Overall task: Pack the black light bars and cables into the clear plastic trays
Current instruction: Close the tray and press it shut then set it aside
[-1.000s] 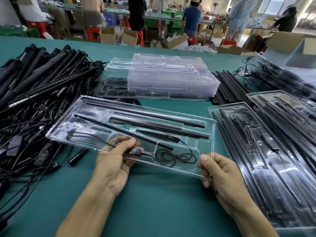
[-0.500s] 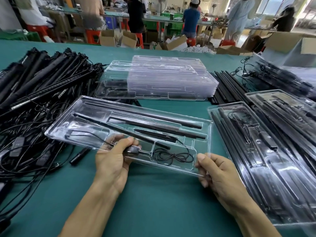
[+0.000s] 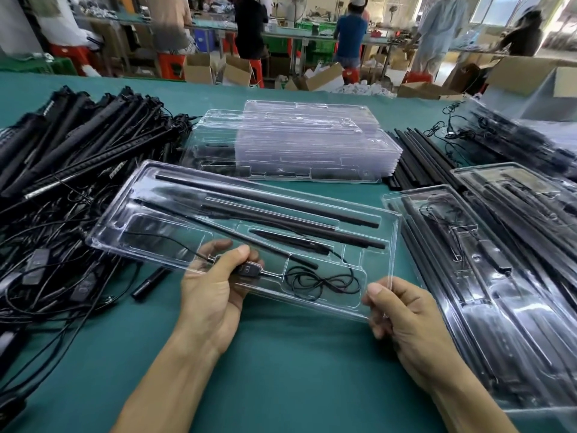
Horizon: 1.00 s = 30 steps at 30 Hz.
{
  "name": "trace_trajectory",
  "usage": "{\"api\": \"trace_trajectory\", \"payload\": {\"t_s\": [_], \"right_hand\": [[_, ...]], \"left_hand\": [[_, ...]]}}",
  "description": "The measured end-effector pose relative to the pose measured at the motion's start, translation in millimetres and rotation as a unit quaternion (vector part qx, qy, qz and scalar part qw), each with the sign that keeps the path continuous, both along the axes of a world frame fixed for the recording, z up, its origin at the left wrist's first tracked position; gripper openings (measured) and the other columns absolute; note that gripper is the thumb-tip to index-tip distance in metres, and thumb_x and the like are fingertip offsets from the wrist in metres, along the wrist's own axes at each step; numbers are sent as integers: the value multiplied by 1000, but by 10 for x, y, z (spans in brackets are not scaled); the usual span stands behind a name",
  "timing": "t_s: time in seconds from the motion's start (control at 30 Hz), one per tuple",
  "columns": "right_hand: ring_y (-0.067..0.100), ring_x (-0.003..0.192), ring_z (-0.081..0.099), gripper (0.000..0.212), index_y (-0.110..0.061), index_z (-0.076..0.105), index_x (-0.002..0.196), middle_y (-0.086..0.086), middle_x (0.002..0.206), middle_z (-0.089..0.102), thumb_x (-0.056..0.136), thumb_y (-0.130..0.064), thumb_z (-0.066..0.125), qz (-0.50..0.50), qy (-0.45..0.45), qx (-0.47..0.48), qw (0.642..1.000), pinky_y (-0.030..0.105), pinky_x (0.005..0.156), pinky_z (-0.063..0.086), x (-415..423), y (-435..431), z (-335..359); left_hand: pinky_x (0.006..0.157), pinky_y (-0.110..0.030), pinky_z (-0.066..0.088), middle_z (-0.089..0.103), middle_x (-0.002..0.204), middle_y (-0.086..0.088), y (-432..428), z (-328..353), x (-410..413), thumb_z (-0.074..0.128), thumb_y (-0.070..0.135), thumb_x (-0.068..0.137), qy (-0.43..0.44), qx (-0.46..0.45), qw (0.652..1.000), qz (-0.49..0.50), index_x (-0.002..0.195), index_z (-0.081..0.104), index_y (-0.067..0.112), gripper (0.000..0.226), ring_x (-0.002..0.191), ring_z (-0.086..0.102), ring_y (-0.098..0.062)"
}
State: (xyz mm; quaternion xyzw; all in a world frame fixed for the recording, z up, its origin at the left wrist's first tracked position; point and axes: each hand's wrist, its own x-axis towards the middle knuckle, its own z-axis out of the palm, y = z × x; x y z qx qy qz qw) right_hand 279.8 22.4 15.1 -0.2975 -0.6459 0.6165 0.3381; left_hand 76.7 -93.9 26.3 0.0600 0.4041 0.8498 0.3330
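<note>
Clear tray [image 3: 394, 245] barely shifted. Left hand [image 3: 212, 301] pinches inline switch [image 3: 247, 269] against tray floor; right hand [image 3: 406, 320] pinches near corner. Light bars [image 3: 274, 200] seated beyond grips, cable coil [image 3: 323, 281] between them. Packing judged near complete.

Green tbl [image 3: 281, 370] — cardboard boxes [image 3: 199, 68], ppl [image 3: 351, 35] behind.

Bright daylight from far windows [image 3: 490, 9], glare on clear trays [image 3: 150, 195], wide-angle bending at edges, soft background.
</note>
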Motion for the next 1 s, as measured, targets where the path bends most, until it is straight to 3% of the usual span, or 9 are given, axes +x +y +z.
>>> {"api": "trace_trajectory", "payload": {"t_s": [0.2,0.57,0.67,0.77,1.0], "right_hand": [[15,41,43,26,-12,65,65,4,49,49,77,-35,63,-6,14,8,1000,17,43,37,11,13,-31],[15,43,46,29,-13,65,67,5,52,51,75,-41,64,5,-8,8,1000,16,39,32,22,17,-22],[15,42,46,23,-15,64,67,5,51,50,84,-31,62,-1,-15,6,1000,16,36,29,28,39,-24],[17,42,48,30,-16,65,65,5,51,50,94,-14,56,-9,-17,1,1000,17,35,30,31,51,-44],[17,45,52,36,-18,66,64,3,56,51,96,-10,53,-7,-16,-13,1000,17,37,34,5,32,-26]], "left_hand": [[62,-26,60,69,70,-10,-7,-31,-11,65,-2,84,11,-54,998,-27,80,60,11,14,58,68,-17],[62,-31,61,68,65,-9,8,-10,16,68,-4,77,11,-1,1000,18,87,58,14,23,58,68,-21],[63,-30,62,70,69,-10,-1,-2,13,72,3,67,3,2,1000,-1,83,62,14,22,61,70,-21],[62,-29,60,71,70,-9,-12,-2,9,71,4,66,-7,-3,1000,-21,79,63,16,19,62,71,-20],[69,-30,60,67,73,-8,-7,12,2,71,9,74,-20,16,998,-48,75,61,16,12,68,69,-20]]}}
